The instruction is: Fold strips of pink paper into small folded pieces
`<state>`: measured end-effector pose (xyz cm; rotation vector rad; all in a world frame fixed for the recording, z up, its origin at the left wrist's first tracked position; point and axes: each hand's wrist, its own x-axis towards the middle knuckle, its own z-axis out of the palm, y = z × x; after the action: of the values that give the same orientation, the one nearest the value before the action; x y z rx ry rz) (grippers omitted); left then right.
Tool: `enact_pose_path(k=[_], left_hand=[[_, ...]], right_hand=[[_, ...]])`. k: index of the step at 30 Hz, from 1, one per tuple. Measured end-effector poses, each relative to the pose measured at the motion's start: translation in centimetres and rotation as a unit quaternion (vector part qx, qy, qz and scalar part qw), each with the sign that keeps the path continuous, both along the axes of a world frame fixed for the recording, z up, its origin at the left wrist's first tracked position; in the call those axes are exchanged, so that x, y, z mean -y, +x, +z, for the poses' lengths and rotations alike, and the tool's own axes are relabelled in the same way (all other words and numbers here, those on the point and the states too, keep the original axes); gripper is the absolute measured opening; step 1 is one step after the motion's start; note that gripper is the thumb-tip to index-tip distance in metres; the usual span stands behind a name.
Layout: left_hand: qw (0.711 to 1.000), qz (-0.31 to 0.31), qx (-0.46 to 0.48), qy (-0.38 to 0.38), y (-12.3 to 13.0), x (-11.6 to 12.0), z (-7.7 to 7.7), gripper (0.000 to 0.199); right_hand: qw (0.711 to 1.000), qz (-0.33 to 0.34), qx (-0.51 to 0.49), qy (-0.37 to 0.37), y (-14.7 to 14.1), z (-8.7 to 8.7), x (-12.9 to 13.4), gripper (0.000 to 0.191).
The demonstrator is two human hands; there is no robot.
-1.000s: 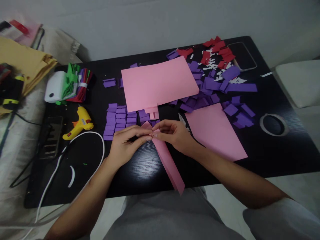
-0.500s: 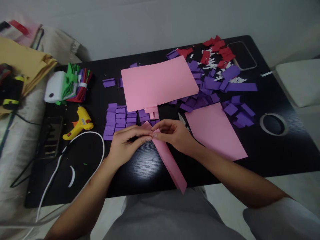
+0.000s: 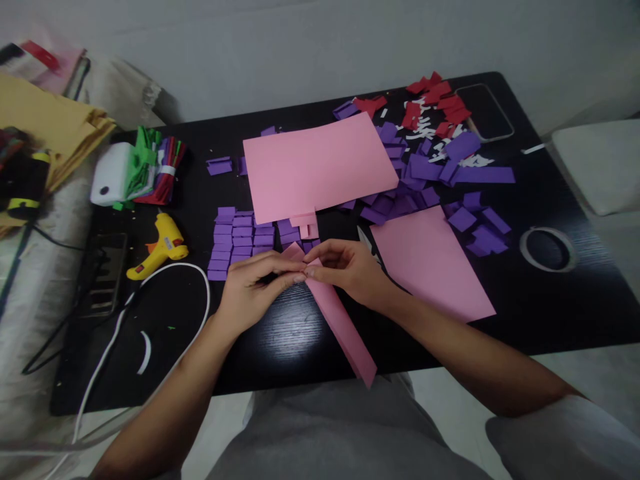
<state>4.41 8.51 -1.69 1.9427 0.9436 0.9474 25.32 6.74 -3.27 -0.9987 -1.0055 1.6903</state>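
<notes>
A folded pink paper strip (image 3: pixel 343 323) slants down toward the table's front edge, its upper end between my hands. My left hand (image 3: pixel 257 287) pinches that end from the left, and my right hand (image 3: pixel 353 270) pinches it from the right; the fingertips meet and partly hide the fold. Beyond them a large pink sheet (image 3: pixel 320 167) lies over purple pieces, with small pink pieces (image 3: pixel 307 225) at its lower edge. Another pink sheet (image 3: pixel 433 263) lies right of my right hand, beside partly hidden scissors (image 3: pixel 367 240). Folded purple pieces (image 3: pixel 243 233) form rows beyond my left hand.
On the left are a yellow glue gun (image 3: pixel 164 247), a white cable (image 3: pixel 117 320), a white box (image 3: pixel 111 175) and bundled coloured strips (image 3: pixel 165 170). Loose purple pieces (image 3: pixel 425 167), red scraps (image 3: pixel 450 103) and a tape roll (image 3: pixel 547 249) lie on the right.
Both hands keep their pinch on the pink strip. The strip's lower end has shifted very slightly to the right; nothing has been let go.
</notes>
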Motion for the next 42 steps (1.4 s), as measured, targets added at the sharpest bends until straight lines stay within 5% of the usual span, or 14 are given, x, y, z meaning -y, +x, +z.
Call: enact_pose_path(k=[21,28,42], left_hand=[[1.000,-0.016,-0.002,0.000,-0.07,-0.25,0.19,0.008],[0.998,0.050,-0.010,-0.038,-0.21,-0.20,0.22,0.010],[0.996,-0.002,-0.032,-0.078,0.31,-0.10,-0.59,0.023]], right_hand=[[1.000,-0.004,-0.005,0.001,-0.02,-0.15,0.00,0.019],[1.000,-0.018,0.016,-0.006,-0.10,-0.24,-0.06,0.023],[1.000,-0.001,0.023,-0.008,-0.34,-0.10,-0.14,0.027]])
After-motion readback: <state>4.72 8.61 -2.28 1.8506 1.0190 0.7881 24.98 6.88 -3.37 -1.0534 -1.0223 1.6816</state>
